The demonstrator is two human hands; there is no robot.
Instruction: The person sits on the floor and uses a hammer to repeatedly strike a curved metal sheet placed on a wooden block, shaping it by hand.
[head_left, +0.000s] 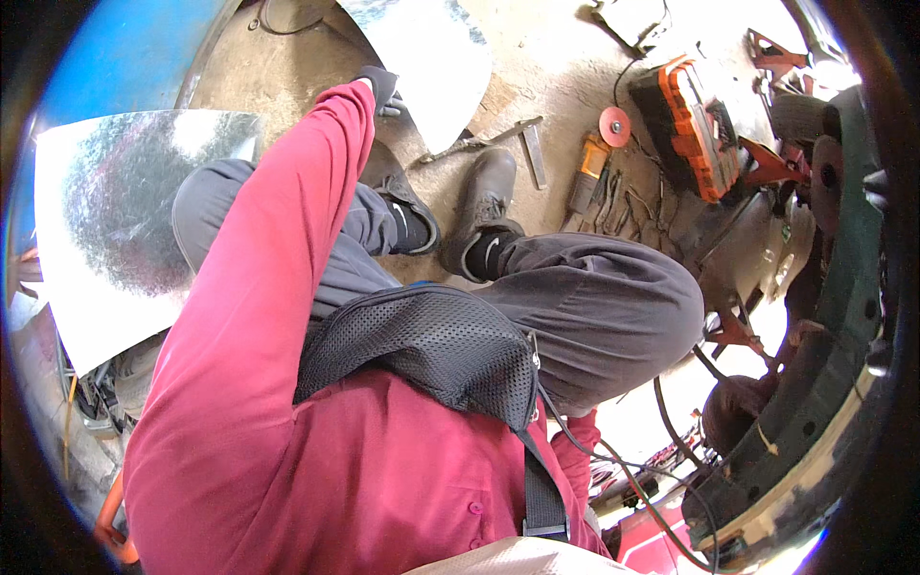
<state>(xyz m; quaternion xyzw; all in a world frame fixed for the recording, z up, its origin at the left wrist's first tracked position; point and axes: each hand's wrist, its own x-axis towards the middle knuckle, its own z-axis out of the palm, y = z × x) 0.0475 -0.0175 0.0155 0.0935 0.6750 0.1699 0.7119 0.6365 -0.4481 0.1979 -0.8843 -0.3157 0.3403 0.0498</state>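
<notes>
My left arm in a red sleeve reaches forward. My left hand [382,90], in a dark glove, is closed at the left edge of a shiny metal sheet [436,62]; the fingertips show only in part. The sheet narrows toward me, its lower tip beside a metal square-like tool [533,153] on the floor. Another shiny metal sheet [115,211] stands at the left, beside my left knee. My right hand is hidden; only a bit of its red sleeve [575,455] shows below my right knee.
An angle grinder [591,168] with a red disc lies ahead of my right boot, cables beside it. Behind it sits a black and orange toolbox [685,129]. Red stands [771,165] and a dark curved vehicle part [824,335] line the right. A blue panel [125,57] is far left.
</notes>
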